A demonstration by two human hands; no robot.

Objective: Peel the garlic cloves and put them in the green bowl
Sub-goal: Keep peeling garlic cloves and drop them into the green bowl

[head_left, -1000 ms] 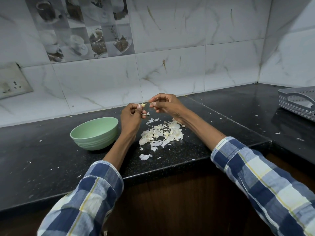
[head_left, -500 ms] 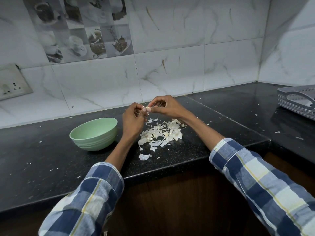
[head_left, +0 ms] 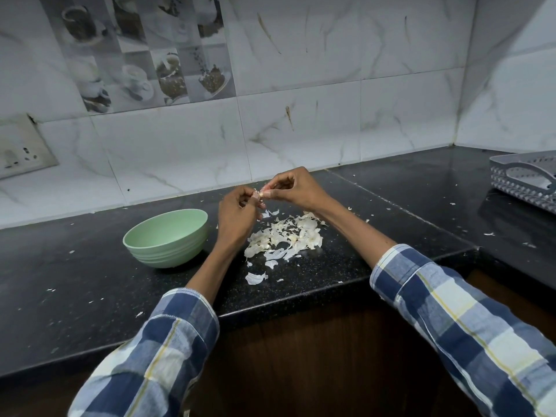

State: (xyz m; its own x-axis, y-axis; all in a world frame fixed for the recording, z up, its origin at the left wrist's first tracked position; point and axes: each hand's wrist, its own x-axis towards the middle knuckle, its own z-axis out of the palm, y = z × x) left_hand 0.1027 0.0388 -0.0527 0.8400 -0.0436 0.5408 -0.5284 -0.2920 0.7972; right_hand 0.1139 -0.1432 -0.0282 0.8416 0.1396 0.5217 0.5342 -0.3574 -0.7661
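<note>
Both hands meet above the black tabletop (head_left: 346, 260), the left hand (head_left: 236, 216) and the right hand (head_left: 296, 188) each pinching the same small garlic clove (head_left: 261, 194) at their fingertips. The green bowl (head_left: 166, 237) sits just left of the left hand. A heap of papery skins (head_left: 285, 237) lies below the hands, between the two forearms.

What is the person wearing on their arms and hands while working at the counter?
Both arms wear long checked sleeves in dark blue, pale blue and white with thin yellow lines, a stitched hem at each cuff. The left sleeve and right sleeve are pushed up the forearms. The left hand and right hand are bare: no gloves visible.
</note>
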